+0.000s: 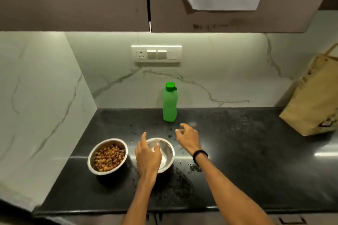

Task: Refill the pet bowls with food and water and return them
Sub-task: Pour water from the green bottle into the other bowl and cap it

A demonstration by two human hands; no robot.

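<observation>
food bowl [107, 157] left of empty bowl [165, 153], bottle [170, 102] behind

Single head cam, fwd/down view over black countertop [237, 151], wall close ahead.

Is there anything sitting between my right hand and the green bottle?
Nothing visible. The right hand hovers open just in front of the green bottle, with only bare black counter between them. Both bowls lie nearer you.

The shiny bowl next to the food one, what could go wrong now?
The left hand hangs over the second steel bowl, which sits close beside the full kibble bowl; a bump might scatter kibble. The counter looks wet with droplets, so a bowl may slide. The green bottle stands upright, capped, and a reaching right hand could topple it.
</observation>
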